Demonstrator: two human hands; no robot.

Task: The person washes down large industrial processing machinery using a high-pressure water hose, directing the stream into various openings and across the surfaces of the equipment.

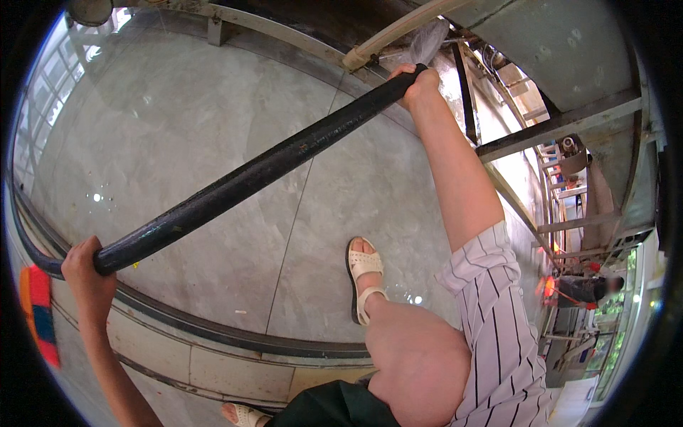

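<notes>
A thick black hose [240,168] runs diagonally across the view, between my two hands and above the floor. At the lower left, my left hand [88,283] is wrapped around it. Past that hand, the hose curves up along the left rim of the picture. My right hand [419,85] grips the hose near its upper right end, close to a metal frame. Just beyond these fingers hangs crumpled clear plastic [429,41]; whether it touches the hose I cannot tell. The inside of the hose's end is hidden.
A beige pipe [397,32] and metal frame beams [560,128] stand close to my right arm. A dark-edged channel [213,325] crosses the glossy floor [187,107] near my sandalled feet. Far right is another person [581,288]. A red, orange and blue object [42,315] lies left.
</notes>
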